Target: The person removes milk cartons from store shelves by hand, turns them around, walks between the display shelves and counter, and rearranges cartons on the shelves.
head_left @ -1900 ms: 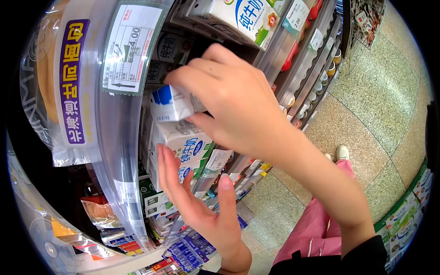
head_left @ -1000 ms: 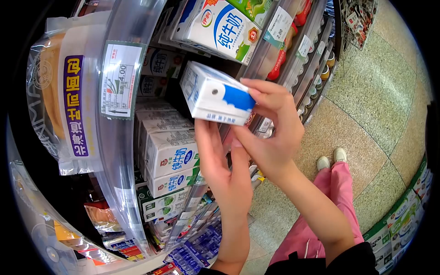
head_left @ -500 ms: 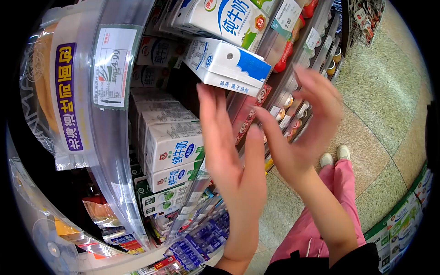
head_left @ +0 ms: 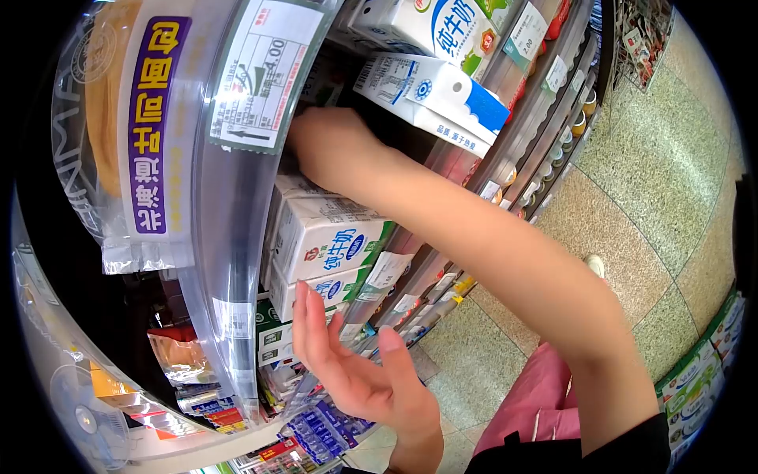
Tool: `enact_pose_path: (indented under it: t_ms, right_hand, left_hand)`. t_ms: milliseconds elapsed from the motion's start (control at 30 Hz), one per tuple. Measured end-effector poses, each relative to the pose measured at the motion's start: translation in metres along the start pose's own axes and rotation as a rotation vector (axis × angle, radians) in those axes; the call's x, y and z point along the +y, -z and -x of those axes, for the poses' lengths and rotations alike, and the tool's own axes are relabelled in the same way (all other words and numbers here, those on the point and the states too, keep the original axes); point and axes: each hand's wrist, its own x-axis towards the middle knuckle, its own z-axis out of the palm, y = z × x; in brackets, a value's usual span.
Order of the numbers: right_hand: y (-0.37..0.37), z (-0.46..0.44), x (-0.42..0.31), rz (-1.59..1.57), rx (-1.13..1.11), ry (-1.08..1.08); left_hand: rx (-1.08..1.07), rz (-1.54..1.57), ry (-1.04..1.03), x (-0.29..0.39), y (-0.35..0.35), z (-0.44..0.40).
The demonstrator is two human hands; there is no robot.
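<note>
My right arm stretches across the view, and my right hand [head_left: 335,154] is deep in the shelf, its fingers hidden behind the shelf edge and in shadow. Just below that hand lie stacked white milk cartons [head_left: 332,233] with blue and green print. Above my forearm a white and blue carton [head_left: 442,95] lies on its side, its end jutting toward the shelf front. Lower down, my left hand [head_left: 355,371] is open beside the lower milk cartons, with fingers apart and nothing in it.
A clear shelf edge [head_left: 237,189] with a price tag [head_left: 268,75] runs along the left. Behind it hangs a bag of toast bread [head_left: 146,134]. Another large milk box [head_left: 442,28] lies at the top. Speckled floor tiles [head_left: 639,205] and a wire basket [head_left: 636,39] are at the right.
My right hand has moved left from in front of the shelf to inside it. My left hand has lowered away from the white and blue carton. The view has shifted, bringing the price tag closer.
</note>
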Motion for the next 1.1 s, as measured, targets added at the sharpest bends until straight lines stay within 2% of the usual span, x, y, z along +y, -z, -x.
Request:
enact_pose_path:
  t_ms: [33, 133, 267, 400, 533, 633, 733, 833, 933, 967, 1067, 1100]
  right_hand:
    - [-0.010, -0.013, 0.002, 0.089, -0.053, 0.027]
    - [-0.051, -0.051, 0.014, 0.306, 0.116, 0.199]
    - [-0.084, -0.087, 0.026, 0.421, 0.185, 0.132]
    - [-0.061, -0.076, 0.013, 0.422, -0.001, 0.007]
    - [-0.039, -0.062, 0.008, 0.503, -0.128, 0.008]
    - [-0.044, -0.045, 0.018, 0.452, 0.146, 0.133]
    - [-0.030, -0.020, 0.010, 0.455, -0.009, 0.021]
    - [-0.040, -0.006, 0.020, 0.341, 0.227, 0.093]
    - [-0.041, -0.015, 0.020, 0.209, 0.296, 0.123]
    - [-0.041, -0.022, 0.016, 0.281, 0.286, 0.122]
    - [-0.025, -0.043, 0.004, 0.419, 0.040, 0.193]
    - [-0.027, -0.048, 0.002, 0.460, 0.022, 0.179]
  left_hand:
    - [-0.004, -0.005, 0.001, -0.001, 0.001, -0.001]
    - [-0.007, 0.000, 0.017, -0.004, 0.004, -0.001]
    - [-0.007, 0.003, 0.032, -0.009, 0.008, 0.001]
    - [-0.006, -0.003, 0.072, -0.009, 0.003, 0.001]
    - [0.011, 0.014, 0.076, -0.009, 0.000, -0.004]
    - [0.029, 0.019, 0.080, -0.009, 0.001, -0.006]
    - [0.034, 0.022, 0.087, -0.008, 0.000, -0.006]
    - [0.026, 0.026, 0.083, -0.011, -0.002, -0.004]
    - [0.007, 0.025, 0.078, -0.010, -0.005, -0.004]
    - [0.005, 0.026, 0.079, -0.010, -0.006, -0.004]
    - [0.017, 0.034, 0.085, -0.009, -0.008, -0.004]
    - [0.014, 0.036, 0.086, -0.009, -0.007, -0.005]
